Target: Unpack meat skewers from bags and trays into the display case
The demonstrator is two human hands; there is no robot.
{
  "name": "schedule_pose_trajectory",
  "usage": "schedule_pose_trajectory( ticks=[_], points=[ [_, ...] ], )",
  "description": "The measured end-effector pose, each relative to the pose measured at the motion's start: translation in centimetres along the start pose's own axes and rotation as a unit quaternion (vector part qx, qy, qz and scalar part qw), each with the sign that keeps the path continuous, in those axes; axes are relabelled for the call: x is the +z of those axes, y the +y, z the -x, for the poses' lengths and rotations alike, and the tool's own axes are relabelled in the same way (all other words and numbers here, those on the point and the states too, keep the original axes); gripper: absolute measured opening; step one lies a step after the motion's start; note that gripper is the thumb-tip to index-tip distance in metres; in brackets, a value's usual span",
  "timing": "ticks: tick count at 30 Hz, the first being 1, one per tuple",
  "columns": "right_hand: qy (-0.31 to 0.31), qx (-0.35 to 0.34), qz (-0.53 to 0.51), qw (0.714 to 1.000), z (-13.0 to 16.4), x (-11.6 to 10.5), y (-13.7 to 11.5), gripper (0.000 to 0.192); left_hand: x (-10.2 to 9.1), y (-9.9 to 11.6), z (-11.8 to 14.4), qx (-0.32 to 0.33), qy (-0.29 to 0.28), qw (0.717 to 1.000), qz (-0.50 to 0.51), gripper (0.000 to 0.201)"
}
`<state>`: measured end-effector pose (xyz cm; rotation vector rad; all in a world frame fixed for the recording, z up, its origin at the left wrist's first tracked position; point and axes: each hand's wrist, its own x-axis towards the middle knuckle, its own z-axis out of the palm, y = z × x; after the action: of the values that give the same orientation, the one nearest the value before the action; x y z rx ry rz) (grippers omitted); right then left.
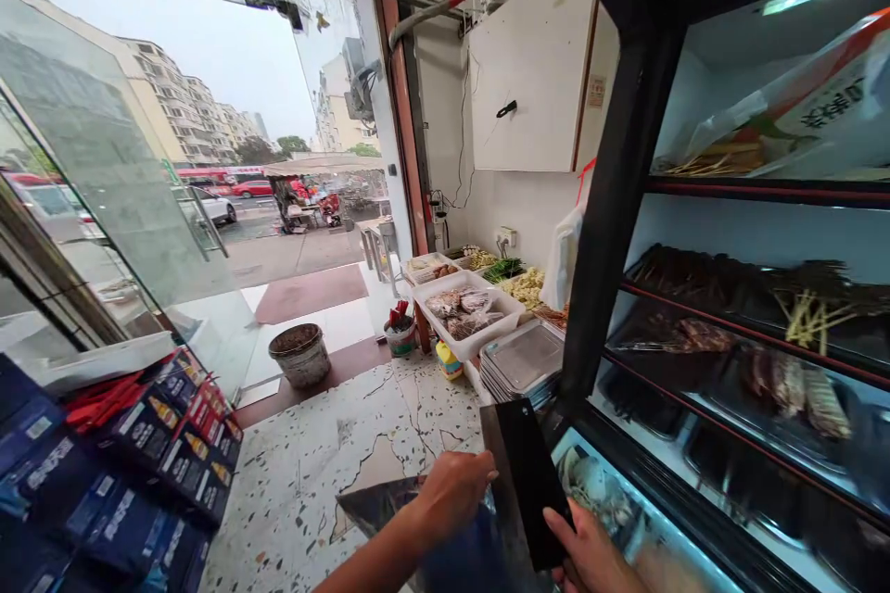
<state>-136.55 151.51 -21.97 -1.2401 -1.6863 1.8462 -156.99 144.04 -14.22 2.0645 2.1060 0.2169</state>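
Panel, black and flat (528, 486), clamped near its lower end in the right hand (591, 545), thumb across the black face; held aslant, low in front of the body. Left hand (455, 486) just beside the panel's left edge, fingers curled together; cannot tell whether gripping anything or merely touching that edge. Left of the panel, under the left forearm, dark sheet-like material (379, 502). Close on the panel's right, refrigerated cabinet (640, 93) with packed food (799, 384) on its shelves (765, 193). Just beyond the panel's upper end, stacked metal trays (523, 354); farther beyond, white tub (474, 345) of bagged food (459, 301). Well left of the panel, bucket (300, 361) and blue boxes (132, 519).

Likeliest trouble: panel twisting or dropping, from a hold mainly at one end. Also possible: upper corner knocking the stacked metal trays, or right edge scraping the refrigerated cabinet, from too wide a swing.
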Motion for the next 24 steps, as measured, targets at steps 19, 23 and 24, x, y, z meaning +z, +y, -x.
schedule_pose_trajectory(
  ticks=[19,23,24],
  points=[
    [0.194,-0.171,0.305,0.917,-18.8,-1.1,-8.5,0.062,-3.5,-12.5,-3.5,-0.077,-0.019,0.995,0.064,0.029],
    [0.245,-0.066,0.465,0.848,-26.6,-1.2,-5.8,0.059,-3.3,-17.2,-3.9,-0.087,-0.036,0.992,0.083,0.026],
    [0.248,-0.047,0.484,0.838,-28.6,-1.1,-5.0,0.056,-3.8,-18.8,-4.3,-0.102,-0.025,0.991,0.087,0.027]
  ],
)
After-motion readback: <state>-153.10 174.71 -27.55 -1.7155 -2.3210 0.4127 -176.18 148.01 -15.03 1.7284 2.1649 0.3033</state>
